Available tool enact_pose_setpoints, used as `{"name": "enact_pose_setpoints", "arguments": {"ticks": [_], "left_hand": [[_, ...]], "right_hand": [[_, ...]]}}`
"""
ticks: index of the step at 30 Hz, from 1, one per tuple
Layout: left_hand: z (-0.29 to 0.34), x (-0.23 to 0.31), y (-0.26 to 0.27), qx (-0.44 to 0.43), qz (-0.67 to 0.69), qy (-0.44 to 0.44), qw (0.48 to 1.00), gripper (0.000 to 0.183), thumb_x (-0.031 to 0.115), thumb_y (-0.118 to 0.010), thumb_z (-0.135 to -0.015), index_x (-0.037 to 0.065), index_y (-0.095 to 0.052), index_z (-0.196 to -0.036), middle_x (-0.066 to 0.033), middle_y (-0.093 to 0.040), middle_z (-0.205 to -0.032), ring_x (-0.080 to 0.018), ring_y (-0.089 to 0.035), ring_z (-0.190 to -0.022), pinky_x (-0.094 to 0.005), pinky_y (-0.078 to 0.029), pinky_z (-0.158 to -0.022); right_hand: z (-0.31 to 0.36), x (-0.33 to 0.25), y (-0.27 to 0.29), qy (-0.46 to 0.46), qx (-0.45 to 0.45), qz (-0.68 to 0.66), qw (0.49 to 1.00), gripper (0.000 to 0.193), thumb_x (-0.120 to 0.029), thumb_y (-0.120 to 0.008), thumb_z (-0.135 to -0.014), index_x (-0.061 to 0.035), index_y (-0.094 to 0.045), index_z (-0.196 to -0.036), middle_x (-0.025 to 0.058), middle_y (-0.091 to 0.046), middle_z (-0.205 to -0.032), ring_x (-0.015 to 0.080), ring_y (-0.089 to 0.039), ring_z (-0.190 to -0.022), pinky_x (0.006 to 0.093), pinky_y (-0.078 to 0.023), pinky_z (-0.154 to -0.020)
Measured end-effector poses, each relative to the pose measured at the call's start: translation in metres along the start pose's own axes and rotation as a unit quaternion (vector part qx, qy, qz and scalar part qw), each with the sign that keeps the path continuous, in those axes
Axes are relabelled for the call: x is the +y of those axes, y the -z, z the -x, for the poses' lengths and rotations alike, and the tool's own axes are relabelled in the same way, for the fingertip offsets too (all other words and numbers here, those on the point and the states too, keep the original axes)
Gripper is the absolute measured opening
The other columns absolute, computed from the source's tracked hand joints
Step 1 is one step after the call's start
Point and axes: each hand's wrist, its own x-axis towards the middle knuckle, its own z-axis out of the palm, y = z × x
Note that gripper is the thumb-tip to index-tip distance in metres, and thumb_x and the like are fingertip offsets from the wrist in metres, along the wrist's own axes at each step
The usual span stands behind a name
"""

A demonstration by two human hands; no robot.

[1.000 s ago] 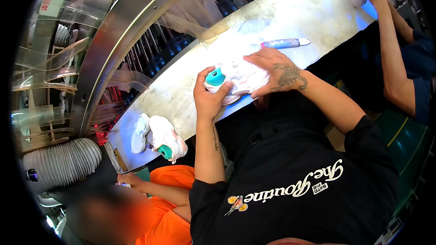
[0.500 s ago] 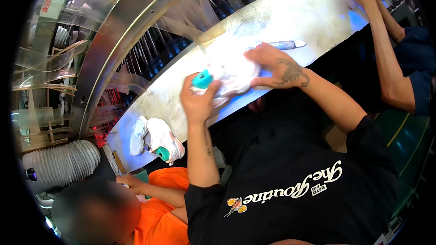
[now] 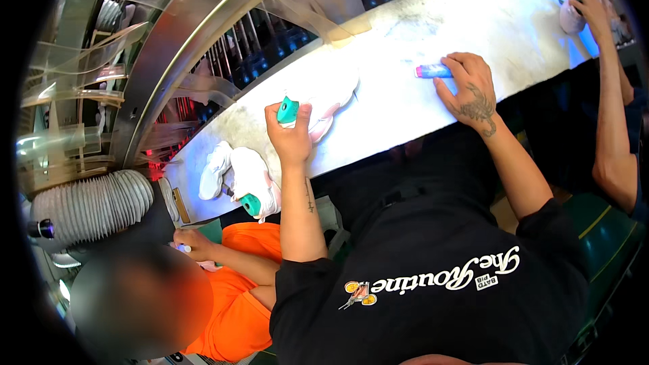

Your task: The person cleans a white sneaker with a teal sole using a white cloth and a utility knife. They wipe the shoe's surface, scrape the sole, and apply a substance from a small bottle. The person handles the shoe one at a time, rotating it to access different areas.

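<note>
My left hand grips the heel end of a white and pink shoe, its fingers and thumb around a teal shoe last that fills the shoe's opening. The shoe's toe points away to the upper right, washed out by bright light. To the right, my right hand is closed over one end of a blue marker-like tool lying at the bench top. Its pink end shows; its other end is hidden under my fingers, so its exact kind is unclear.
A white shoe with a teal last and another white shoe stand at the bench's left end. Clear strip curtains and a metal frame border the far side. An orange-clad person works at left, another person's hand at right.
My right hand has let go of the shoe, moved right and closed on the blue marker-like tool. My left hand still holds the shoe, which now points farther away.
</note>
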Motion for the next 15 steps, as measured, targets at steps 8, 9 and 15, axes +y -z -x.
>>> {"name": "enact_pose_setpoints", "arguments": {"ticks": [8, 9, 15], "left_hand": [[-0.01, -0.01, 0.003, 0.002, 0.127, 0.081, 0.989, 0.038, 0.029, -0.09, -0.098, 0.007, -0.062, -0.109, -0.0038, -0.069, -0.102, -0.0117, -0.063, -0.093, -0.0305, -0.055, -0.084], [-0.012, -0.01, 0.002, 0.004, 0.145, 0.091, 0.985, 0.038, 0.029, -0.09, -0.098, 0.007, -0.062, -0.11, -0.0038, -0.07, -0.102, -0.0117, -0.063, -0.093, -0.0303, -0.055, -0.084], [-0.016, -0.026, 0.006, -0.023, 0.177, 0.078, 0.981, 0.036, 0.032, -0.086, -0.102, 0.006, -0.061, -0.11, -0.0042, -0.07, -0.103, -0.012, -0.064, -0.096, -0.0299, -0.054, -0.088]], "right_hand": [[0.002, -0.003, 0.002, -0.006, -0.007, 0.0, 1.0, 0.04, -0.027, -0.081, -0.092, -0.0024, -0.078, -0.123, 0.0141, -0.071, -0.129, 0.0346, -0.062, -0.127, 0.0482, -0.047, -0.112], [0.001, -0.003, 0.002, -0.008, -0.007, -0.002, 1.0, 0.04, -0.027, -0.081, -0.092, -0.0023, -0.078, -0.123, 0.0141, -0.071, -0.129, 0.0345, -0.062, -0.127, 0.0482, -0.047, -0.112], [0.003, -0.003, 0.001, -0.005, -0.007, -0.007, 1.0, 0.04, -0.026, -0.08, -0.092, -0.0022, -0.077, -0.124, 0.0142, -0.072, -0.129, 0.0346, -0.062, -0.127, 0.0481, -0.047, -0.111]]}}
